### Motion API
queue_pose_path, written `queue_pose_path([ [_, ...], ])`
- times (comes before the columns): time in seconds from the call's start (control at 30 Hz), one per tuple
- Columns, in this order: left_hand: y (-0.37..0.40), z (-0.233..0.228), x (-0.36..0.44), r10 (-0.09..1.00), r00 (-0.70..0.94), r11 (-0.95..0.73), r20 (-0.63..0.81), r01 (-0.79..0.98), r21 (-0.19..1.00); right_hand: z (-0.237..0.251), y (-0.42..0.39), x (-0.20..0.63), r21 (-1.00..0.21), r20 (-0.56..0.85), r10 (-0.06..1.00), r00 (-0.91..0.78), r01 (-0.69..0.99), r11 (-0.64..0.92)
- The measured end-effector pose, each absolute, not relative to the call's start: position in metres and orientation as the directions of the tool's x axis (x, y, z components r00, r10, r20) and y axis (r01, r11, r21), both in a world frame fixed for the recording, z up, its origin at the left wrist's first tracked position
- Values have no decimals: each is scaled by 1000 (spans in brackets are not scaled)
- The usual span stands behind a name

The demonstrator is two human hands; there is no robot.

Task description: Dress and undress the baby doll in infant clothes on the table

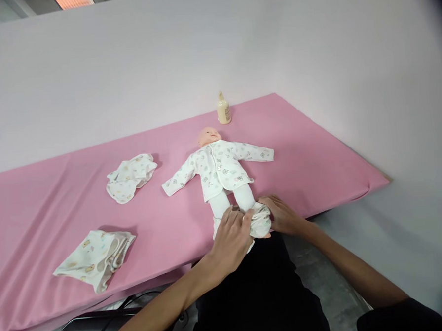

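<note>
A baby doll [245,196] lies on its back near the front edge of the pink-covered table, dressed in a white printed jacket [224,165] whose sleeves spread to both sides. White printed baby pants [261,221] are bunched around its lower legs, and part of a foot shows below the right-hand leg opening. My left hand [230,236] is closed on the pants between the doll's legs, its fingertips partly hidden. From the right side, my right hand [281,215] grips the bunched cloth at the other leg.
A pump bottle [223,111] of pale yellow liquid stands behind the doll's head. Two printed cloth items lie to the left, a crumpled one [131,177] and a folded one [96,258]. The pink table [309,156] meets walls at the back and right. A black chair [92,328] is below.
</note>
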State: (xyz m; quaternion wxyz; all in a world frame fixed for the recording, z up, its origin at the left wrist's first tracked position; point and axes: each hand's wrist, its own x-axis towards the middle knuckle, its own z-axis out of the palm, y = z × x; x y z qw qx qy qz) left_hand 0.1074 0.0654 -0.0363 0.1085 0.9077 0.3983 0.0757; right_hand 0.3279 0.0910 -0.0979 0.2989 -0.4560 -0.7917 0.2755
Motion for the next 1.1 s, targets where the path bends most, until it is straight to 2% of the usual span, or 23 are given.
queue_pose_path([
  [0.07, 70, -34, 105, 729, 681, -670, 68, 691, 271, -87, 89, 335, -790, 118, 902, -415, 511, 338],
  [0.17, 82, -22, 91, 720, 694, -619, 9, 637, 459, -64, 94, 353, -889, -69, 860, -506, 422, 177],
  [0.27, 92, -7, 67, 759, 649, -503, -50, 633, 588, -47, 107, 366, -928, -151, 816, -558, 365, 79],
  [0.4, 94, -1, 35, 834, 549, -428, -48, 701, 571, -43, 127, 361, -927, -198, 799, -567, 374, 36],
  [0.57, 93, -13, 15, 818, 559, -387, -132, 707, 592, -44, 135, 344, -852, -237, 778, -582, 509, 121],
  [0.67, 97, -18, 13, 790, 598, -423, -133, 690, 587, -41, 137, 338, -843, -179, 813, -554, 512, 164],
  [0.77, 105, -19, 14, 796, 595, -429, -109, 683, 591, -44, 144, 332, -818, -3, 910, -415, 524, 236],
  [0.83, 110, -22, 16, 881, 470, -343, -61, 720, 604, -51, 151, 327, -793, 107, 956, -275, 556, 249],
  [0.93, 118, -35, 22, 991, 124, -125, 48, 742, 659, -67, 160, 317, -790, 168, 981, -95, 582, 191],
  [1.0, 122, -46, 28, 996, -28, -42, 87, 699, 713, -79, 162, 313, -799, 142, 989, -34, 586, 135],
  [1.1, 125, -59, 35, 991, -103, 2, 80, 627, 779, -91, 160, 311, -801, 107, 994, -6, 592, 90],
])
